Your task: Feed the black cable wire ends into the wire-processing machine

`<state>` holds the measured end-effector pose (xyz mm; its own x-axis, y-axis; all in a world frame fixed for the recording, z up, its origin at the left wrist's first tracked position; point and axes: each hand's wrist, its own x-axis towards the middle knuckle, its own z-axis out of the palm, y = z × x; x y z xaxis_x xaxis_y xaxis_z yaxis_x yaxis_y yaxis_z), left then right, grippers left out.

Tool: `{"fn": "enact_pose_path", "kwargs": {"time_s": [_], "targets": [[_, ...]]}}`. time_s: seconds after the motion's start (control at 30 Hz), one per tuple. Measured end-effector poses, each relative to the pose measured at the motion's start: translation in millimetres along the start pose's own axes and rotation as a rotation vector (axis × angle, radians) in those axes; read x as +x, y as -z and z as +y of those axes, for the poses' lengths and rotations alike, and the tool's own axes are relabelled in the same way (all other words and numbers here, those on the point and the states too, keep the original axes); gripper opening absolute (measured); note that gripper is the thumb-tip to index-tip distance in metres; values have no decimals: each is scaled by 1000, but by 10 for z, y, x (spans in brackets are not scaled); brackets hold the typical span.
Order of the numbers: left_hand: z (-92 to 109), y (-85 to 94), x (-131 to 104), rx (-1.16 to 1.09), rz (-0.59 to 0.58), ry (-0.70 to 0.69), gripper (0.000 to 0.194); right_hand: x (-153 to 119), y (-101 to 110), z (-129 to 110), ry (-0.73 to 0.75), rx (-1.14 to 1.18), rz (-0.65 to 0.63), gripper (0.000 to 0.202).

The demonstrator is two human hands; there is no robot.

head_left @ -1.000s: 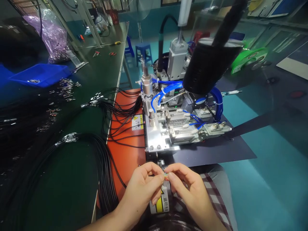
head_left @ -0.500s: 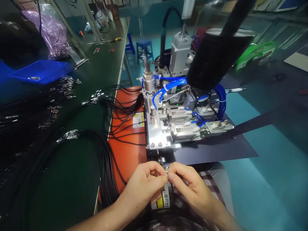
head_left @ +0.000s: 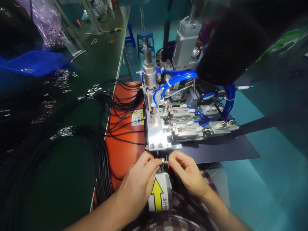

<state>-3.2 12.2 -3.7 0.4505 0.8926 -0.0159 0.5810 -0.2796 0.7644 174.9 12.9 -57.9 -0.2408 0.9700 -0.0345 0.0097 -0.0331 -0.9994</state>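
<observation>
My left hand (head_left: 141,176) is closed in a pinch at the machine's front edge, on a black cable whose end shows small metal and coloured wires. Thin coloured wires (head_left: 167,163), one of them red, stick out between the two hands. Just to the right, my right hand (head_left: 186,170) pinches these wires between thumb and forefinger. Both hands are in front of the metal machine (head_left: 158,134), which has blue air tubes (head_left: 178,77). Below them lies a white label with a yellow arrow (head_left: 157,192).
Black cable bundles (head_left: 103,160) with metal ends lie over the green table (head_left: 67,173) and orange surface (head_left: 120,154). A blue tray (head_left: 36,62) and loose metal parts are at the left. A large black tube (head_left: 221,48) hangs at upper right.
Both hands have moved slightly up and nearer the machine edge. The coloured wires between them now show more, and the yellow arrow label is more exposed.
</observation>
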Motion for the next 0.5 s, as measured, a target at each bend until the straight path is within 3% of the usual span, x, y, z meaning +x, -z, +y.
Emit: {"fn": "enact_pose_path", "kwargs": {"time_s": [0.23,0.5], "targets": [[-127,22,5,293,-151,-73,33,28,-24,68,-38,-14,4,22],[-144,14,1,333,-130,-119,36,28,-29,76,-44,-68,13,22]]}}
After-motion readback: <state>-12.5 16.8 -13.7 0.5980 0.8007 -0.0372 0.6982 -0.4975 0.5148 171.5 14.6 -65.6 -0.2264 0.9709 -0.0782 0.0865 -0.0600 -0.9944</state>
